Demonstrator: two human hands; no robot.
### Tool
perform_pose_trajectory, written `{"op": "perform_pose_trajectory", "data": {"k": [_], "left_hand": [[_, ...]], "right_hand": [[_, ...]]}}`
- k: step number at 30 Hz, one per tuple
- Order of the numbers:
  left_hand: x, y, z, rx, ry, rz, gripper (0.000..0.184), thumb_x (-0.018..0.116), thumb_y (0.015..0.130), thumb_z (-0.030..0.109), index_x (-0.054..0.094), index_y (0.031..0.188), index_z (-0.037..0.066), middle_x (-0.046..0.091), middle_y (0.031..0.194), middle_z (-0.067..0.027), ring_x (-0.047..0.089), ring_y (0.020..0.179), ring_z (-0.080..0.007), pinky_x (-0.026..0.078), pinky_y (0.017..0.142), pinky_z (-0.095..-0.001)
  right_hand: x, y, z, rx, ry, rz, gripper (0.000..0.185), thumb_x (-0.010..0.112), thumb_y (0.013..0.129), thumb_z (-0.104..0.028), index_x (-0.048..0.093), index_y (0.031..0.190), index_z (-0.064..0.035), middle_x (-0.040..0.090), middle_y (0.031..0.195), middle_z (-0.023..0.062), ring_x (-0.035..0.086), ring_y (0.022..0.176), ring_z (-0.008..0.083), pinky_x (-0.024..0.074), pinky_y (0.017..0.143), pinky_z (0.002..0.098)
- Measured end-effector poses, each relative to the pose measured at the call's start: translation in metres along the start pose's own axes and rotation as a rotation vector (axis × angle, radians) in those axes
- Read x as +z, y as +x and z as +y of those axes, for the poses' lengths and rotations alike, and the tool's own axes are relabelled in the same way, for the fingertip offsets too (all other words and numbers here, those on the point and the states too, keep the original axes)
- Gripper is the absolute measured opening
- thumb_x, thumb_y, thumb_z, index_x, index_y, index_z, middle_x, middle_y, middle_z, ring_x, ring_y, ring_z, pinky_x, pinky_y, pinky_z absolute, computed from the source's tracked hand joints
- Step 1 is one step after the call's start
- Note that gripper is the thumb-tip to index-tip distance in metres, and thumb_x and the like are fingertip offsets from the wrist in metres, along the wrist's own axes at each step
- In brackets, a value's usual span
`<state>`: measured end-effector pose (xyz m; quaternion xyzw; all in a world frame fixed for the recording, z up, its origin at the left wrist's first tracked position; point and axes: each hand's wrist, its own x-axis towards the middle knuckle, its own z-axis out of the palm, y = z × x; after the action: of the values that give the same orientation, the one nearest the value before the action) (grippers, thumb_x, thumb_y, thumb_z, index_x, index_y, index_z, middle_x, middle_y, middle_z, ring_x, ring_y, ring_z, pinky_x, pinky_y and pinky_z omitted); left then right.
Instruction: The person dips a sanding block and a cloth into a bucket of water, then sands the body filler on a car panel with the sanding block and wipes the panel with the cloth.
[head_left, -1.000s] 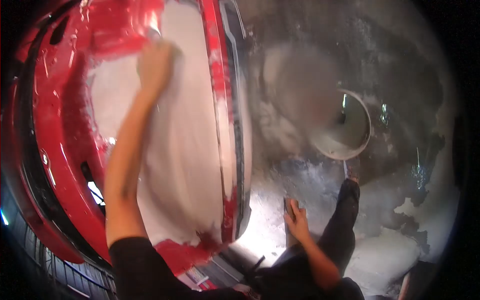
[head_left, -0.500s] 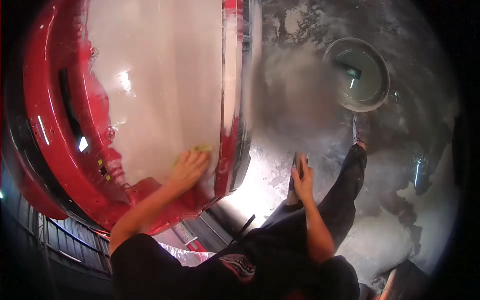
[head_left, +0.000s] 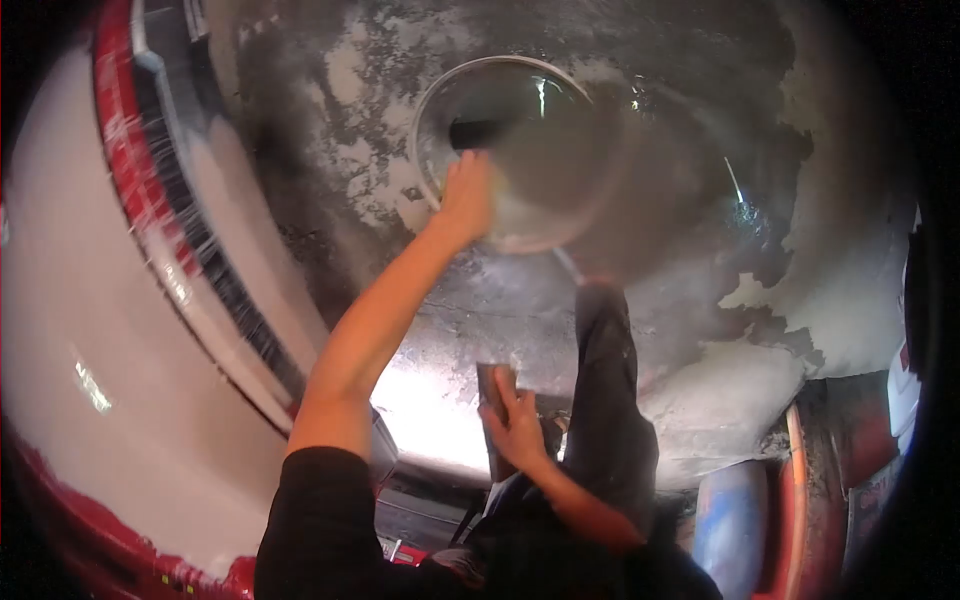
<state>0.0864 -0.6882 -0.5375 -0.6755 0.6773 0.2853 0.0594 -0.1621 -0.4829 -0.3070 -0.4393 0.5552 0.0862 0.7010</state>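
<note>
My left hand [head_left: 468, 200] reaches into a round basin of cloudy water [head_left: 416, 130] on the floor. Its fingers are closed, and a blurred yellow edge of a sponge [head_left: 497, 183] shows beside them. Just beyond the fingertips, a dark rectangular block [head_left: 474, 133] is in the basin. My right hand [head_left: 521, 432] is closed around a long, dark sanding block [head_left: 490, 385], held low in front of my body.
On the left stands a car with a red and pale-grey panel [head_left: 120, 390], wet and shiny. Dark wet patches cover the concrete floor [head_left: 690, 240]. My leg [head_left: 605, 350] stands close to the basin. A blue-and-white object [head_left: 730, 525] and an orange pole [head_left: 796, 470] are at lower right.
My left hand has left the car panel and moved right, into the basin, with the sponge. The view has turned toward the basin. My right hand still holds the sanding block.
</note>
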Motion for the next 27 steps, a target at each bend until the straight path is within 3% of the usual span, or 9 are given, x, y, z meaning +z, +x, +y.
{"op": "perform_pose_trajectory", "data": {"k": [5,8,12,14,16,18,19,21,27], "left_hand": [[0.072,0.1,-0.002,-0.171,0.166,-0.444,0.054,0.064,0.093,0.05,0.069,0.133,0.013,0.055,0.145,-0.0202,0.045,0.139,-0.0396,0.037,0.114,-0.0537],[0.176,0.1,-0.025,-0.127,0.235,-0.544,0.052,0.055,0.097,0.044,0.068,0.134,0.01,0.057,0.145,-0.0216,0.051,0.137,-0.0358,0.038,0.114,-0.0578],[0.239,0.092,-0.037,-0.197,0.112,-0.675,0.045,0.053,0.095,0.03,0.068,0.132,0.008,0.06,0.139,-0.0244,0.056,0.131,-0.0386,0.043,0.111,-0.0508],[0.229,0.083,-0.031,-0.181,0.022,-0.693,0.042,0.052,0.094,0.023,0.068,0.13,0.007,0.062,0.136,-0.0259,0.058,0.129,-0.04,0.046,0.109,-0.0474],[0.137,0.063,0.002,-0.122,-0.054,-0.665,0.04,0.054,0.092,0.017,0.066,0.129,0.008,0.062,0.132,-0.0279,0.06,0.125,-0.0418,0.049,0.105,-0.0464],[0.073,0.028,0.022,-0.096,-0.323,-0.46,0.042,0.061,0.089,0.012,0.062,0.13,0.007,0.063,0.127,-0.0271,0.062,0.12,-0.0421,0.051,0.1,-0.0473],[0.037,0.001,0.023,-0.039,-0.465,-0.33,0.044,0.064,0.088,0.009,0.059,0.131,0.006,0.063,0.125,-0.0261,0.063,0.117,-0.0417,0.052,0.098,-0.0477],[-0.097,-0.044,0.054,-0.111,-0.427,-0.34,0.043,0.069,0.085,0.008,0.061,0.128,0.007,0.061,0.125,-0.0211,0.063,0.114,-0.0402,0.053,0.096,-0.0474],[-0.378,-0.228,0.07,-0.27,0.076,0.253,0.054,0.071,0.076,0.0,0.068,0.127,0.014,0.061,0.131,-0.0137,0.066,0.111,-0.0322,0.056,0.091,-0.0399]], "right_hand": [[-0.025,0.018,-0.002,0.077,0.074,-0.04,0.076,0.073,0.094,-0.026,0.037,0.16,-0.0196,0.046,0.124,0.0293,0.057,0.111,0.048,0.0494,0.096,0.0487],[-0.037,0.023,0.0,0.154,0.062,-0.015,0.076,0.074,0.094,-0.025,0.036,0.16,-0.0179,0.047,0.125,0.0299,0.055,0.116,0.0477,0.0467,0.101,0.0483],[-0.036,0.025,0.006,0.097,0.127,0.03,0.075,0.072,0.094,-0.027,0.037,0.159,-0.0144,0.048,0.129,0.0352,0.054,0.117,0.0508,0.049,0.099,0.0509],[-0.027,0.023,0.009,0.105,0.094,0.035,0.076,0.074,0.093,-0.023,0.038,0.159,-0.0127,0.051,0.126,0.0309,0.056,0.114,0.0448,0.0477,0.1,0.0468],[-0.011,0.012,0.017,0.027,0.06,0.06,0.076,0.073,0.093,-0.023,0.038,0.159,-0.0147,0.052,0.125,0.0304,0.057,0.112,0.044,0.0485,0.098,0.0469],[0.005,0.014,0.041,-0.18,0.031,0.125,0.075,0.071,0.094,-0.027,0.037,0.16,-0.0203,0.051,0.125,0.0337,0.059,0.11,0.0483,0.0514,0.094,0.0511],[0.01,0.016,0.05,-0.121,0.056,0.103,0.074,0.071,0.094,-0.026,0.038,0.159,-0.021,0.052,0.123,0.0328,0.06,0.108,0.0471,0.0505,0.095,0.0501],[0.018,0.009,0.061,-0.061,0.079,0.09,0.072,0.071,0.094,-0.026,0.041,0.159,-0.0218,0.053,0.119,0.0309,0.06,0.105,0.0444,0.0488,0.095,0.0477],[0.042,0.023,0.075,-0.227,0.155,0.082,0.075,0.073,0.093,-0.035,0.041,0.159,-0.0197,0.054,0.111,0.0293,0.058,0.098,0.0404,0.0473,0.094,0.045]]}}
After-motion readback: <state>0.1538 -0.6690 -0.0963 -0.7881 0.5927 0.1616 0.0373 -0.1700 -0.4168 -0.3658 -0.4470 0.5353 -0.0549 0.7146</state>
